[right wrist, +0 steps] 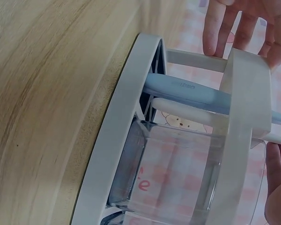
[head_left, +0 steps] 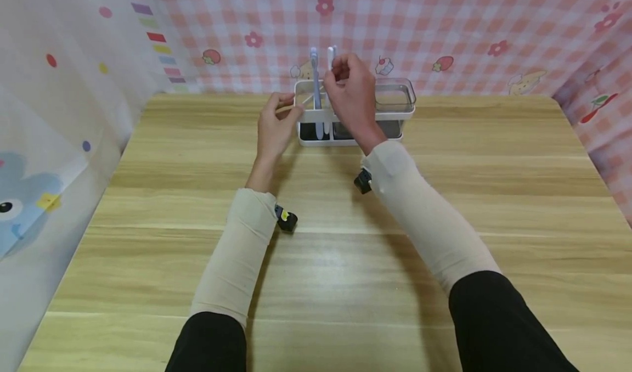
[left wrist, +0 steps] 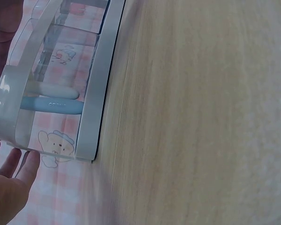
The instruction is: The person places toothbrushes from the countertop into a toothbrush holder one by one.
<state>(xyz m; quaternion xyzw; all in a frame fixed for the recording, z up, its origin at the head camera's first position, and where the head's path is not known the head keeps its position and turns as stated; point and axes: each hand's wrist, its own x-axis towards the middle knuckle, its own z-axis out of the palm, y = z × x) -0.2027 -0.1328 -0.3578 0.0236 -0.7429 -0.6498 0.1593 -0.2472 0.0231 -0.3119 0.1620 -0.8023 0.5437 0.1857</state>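
A white toothbrush holder point(head_left: 353, 142) with an upper band and a lower tray stands at the table's back edge. Two toothbrushes lean upright in its left section: a blue one point(head_left: 316, 81) and a white one point(right wrist: 185, 110). My left hand point(head_left: 277, 128) grips the holder's left end, thumb at the front corner and fingers behind. My right hand point(head_left: 353, 95) reaches over the holder and pinches the upper part of the white toothbrush; its fingertips are partly hidden. Clear cups point(right wrist: 178, 164) sit in the holder's other sections, right of the brushes.
The wooden table point(head_left: 316, 284) stretches out in front of the holder. A pink checked curtain point(head_left: 276, 26) hangs close behind it, and a white patterned curtain point(head_left: 69, 86) on the left. Black wrist cameras point(head_left: 286, 219) are strapped over both beige sleeves.
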